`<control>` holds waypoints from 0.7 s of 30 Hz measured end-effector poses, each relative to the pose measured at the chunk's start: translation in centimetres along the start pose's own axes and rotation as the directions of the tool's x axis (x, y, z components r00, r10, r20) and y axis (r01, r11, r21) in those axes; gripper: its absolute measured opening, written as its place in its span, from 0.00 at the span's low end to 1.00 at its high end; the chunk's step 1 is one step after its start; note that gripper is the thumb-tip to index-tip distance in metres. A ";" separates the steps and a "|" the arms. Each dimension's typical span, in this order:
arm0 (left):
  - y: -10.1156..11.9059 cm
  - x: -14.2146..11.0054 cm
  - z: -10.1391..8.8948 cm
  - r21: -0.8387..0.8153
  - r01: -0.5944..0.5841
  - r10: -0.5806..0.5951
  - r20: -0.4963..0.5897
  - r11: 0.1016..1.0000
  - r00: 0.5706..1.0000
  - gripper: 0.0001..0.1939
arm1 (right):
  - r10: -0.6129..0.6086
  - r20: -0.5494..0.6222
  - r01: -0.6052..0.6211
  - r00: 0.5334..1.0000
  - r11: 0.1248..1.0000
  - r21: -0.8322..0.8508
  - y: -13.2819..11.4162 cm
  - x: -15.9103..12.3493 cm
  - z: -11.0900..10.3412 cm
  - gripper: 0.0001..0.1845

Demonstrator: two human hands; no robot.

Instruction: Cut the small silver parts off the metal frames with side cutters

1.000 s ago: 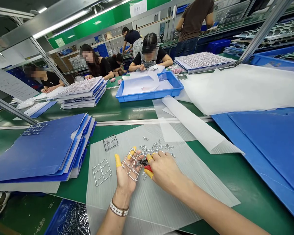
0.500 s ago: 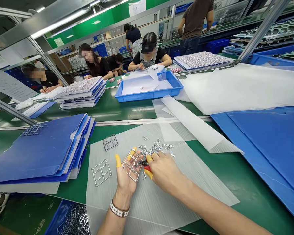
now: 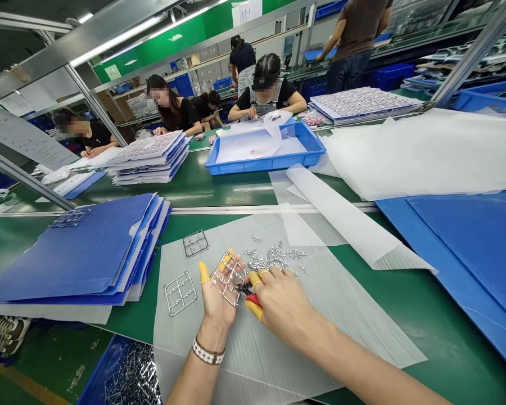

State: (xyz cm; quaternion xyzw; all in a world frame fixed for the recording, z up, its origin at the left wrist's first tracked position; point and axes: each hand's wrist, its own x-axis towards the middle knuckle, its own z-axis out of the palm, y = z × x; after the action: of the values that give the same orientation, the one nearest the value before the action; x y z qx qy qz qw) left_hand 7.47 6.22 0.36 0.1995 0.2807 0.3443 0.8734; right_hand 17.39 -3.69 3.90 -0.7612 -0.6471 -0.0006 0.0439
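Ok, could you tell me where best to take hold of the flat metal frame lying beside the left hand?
Best grip is the near outer rail of the metal frame, coming straight down from above. It lies flat on the ribbed plastic sheet, apart from the left hand, and the rail looks sturdier than the thin inner pieces.

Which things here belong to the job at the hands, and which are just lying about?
Job:
left hand holding a metal frame
right hand with red-handled cutters
small metal pieces
spare frame
grey corrugated sheet

Lying about:
blue plastic folders
white sheet
blue tray
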 end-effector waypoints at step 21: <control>-0.6 -0.3 -0.6 0.197 -0.202 0.216 -0.051 0.959 0.975 0.33 | 0.047 0.012 -0.048 0.999 0.968 0.246 0.9 0.2 0.6 0.09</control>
State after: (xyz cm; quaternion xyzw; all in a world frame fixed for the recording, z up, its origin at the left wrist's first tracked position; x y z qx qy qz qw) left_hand 7.26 5.68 -0.30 0.2980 0.3208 0.4133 0.7984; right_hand 18.23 -3.57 3.25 -0.7650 -0.6239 0.0832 0.1362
